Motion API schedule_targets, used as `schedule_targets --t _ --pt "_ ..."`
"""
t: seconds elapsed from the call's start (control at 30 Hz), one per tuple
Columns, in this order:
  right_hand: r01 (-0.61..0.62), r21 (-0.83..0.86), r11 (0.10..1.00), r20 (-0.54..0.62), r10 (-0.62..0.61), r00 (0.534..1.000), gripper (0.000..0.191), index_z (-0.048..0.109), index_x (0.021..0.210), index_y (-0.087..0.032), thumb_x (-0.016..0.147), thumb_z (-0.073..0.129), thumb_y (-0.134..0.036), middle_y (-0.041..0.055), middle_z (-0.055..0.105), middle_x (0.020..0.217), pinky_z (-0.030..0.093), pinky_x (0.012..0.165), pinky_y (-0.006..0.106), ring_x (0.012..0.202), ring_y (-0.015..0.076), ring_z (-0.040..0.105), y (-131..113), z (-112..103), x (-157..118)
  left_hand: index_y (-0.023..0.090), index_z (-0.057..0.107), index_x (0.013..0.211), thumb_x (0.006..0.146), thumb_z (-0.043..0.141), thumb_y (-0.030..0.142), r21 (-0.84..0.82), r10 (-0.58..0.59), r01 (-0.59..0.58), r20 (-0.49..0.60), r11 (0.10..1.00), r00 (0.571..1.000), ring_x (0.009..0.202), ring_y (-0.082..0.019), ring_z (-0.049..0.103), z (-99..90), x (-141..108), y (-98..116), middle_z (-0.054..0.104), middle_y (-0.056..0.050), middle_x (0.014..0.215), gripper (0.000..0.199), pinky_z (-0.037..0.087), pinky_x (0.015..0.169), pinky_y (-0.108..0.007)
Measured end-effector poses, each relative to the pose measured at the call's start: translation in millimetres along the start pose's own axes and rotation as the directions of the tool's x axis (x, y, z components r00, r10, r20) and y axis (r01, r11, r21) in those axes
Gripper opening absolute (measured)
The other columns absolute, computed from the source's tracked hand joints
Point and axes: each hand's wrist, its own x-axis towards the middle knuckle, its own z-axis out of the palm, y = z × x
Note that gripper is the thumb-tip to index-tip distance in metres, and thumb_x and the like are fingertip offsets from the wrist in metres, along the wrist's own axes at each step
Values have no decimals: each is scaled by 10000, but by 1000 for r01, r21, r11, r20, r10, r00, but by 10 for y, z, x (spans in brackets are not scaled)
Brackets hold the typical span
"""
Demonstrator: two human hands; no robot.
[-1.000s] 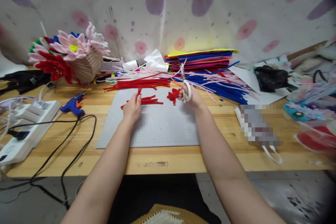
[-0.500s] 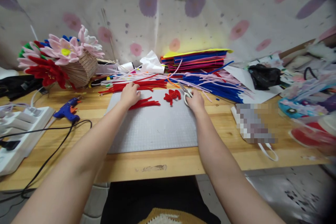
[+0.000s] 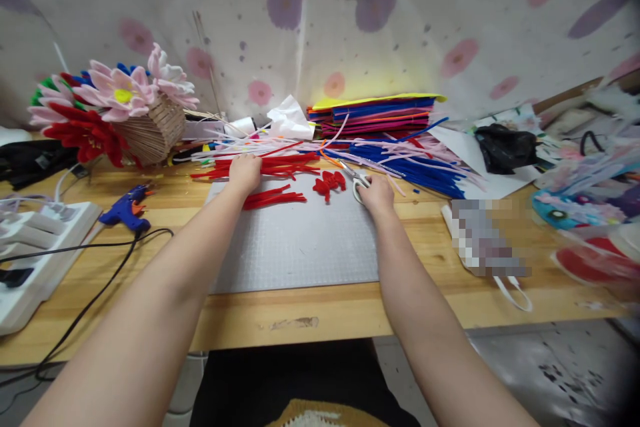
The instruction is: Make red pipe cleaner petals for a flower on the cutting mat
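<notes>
My left hand [image 3: 245,172] is closed at the left end of a bundle of red pipe cleaners [image 3: 287,163], on the far edge of the grey cutting mat [image 3: 300,247]. What its fingers pinch is hidden. A second, shorter red bunch [image 3: 277,197] lies on the mat just below it. My right hand [image 3: 376,193] is closed on the handles of scissors [image 3: 358,181], whose blades point up and left over the mat's far right corner. Between the hands sits a twisted red pipe-cleaner piece [image 3: 329,185].
Blue and pink pipe cleaners [image 3: 410,163] lie behind my right hand, with a colourful stack [image 3: 375,117] beyond. A flower basket [image 3: 160,127], blue glue gun [image 3: 127,209] and power strip [image 3: 45,260] with cables are left. A blurred-out device [image 3: 483,240] lies right.
My left hand has closed over the red bundle, its fingers lower and less visible than before. My right hand and the scissors have barely moved.
</notes>
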Motion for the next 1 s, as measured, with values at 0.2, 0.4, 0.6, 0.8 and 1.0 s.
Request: schedule_targets --t 0.2,0.4,0.6,0.8,1.0 --pt "7 -3 1000 -17 -7 1000 326 606 959 -126 679 525 -273 151 591 976 394 792 360 912 246 530 6 22 -8 146 608 983 774 446 367 -51 -91 92 16 994 996 970 -287 538 -36 5 -66 601 -158 1020 344 410 768 -356" --pt "20 -10 1000 2 -20 1000 331 598 964 -121 672 538 -265 151 592 989 391 801 359 940 254 531 -1 4 -15 149 599 1019 807 343 199 -15 -72 73 51 997 996 1043 -315 491 -60 -60 -105 569 -175 1069 336 311 880 -508" --pt "-56 4 998 19 56 998 368 578 1003 -139 666 565 -286 142 604 990 399 774 364 910 251 549 -37 -53 -34 142 531 1121 830 352 311 -75 -19 17 -29 997 999 1001 -279 504 -176 -184 -70 520 -167 1075 381 389 797 -372" --pt "-18 -30 999 46 20 999 312 601 946 -154 664 567 -284 118 618 945 398 745 335 885 234 557 -54 -69 -58 212 599 1054 869 236 419 -128 -5 4 -7 992 1000 993 -251 508 -154 -166 -115 552 -116 1041 457 378 818 -372" --pt "3 -57 998 28 -1 1000 303 611 926 -156 661 559 -293 109 626 924 400 730 313 873 220 559 -47 -59 -60 281 502 1197 870 294 350 -98 2 -28 -250 995 968 1151 -297 390 -102 -164 -171 473 -90 1260 393 210 941 -519"
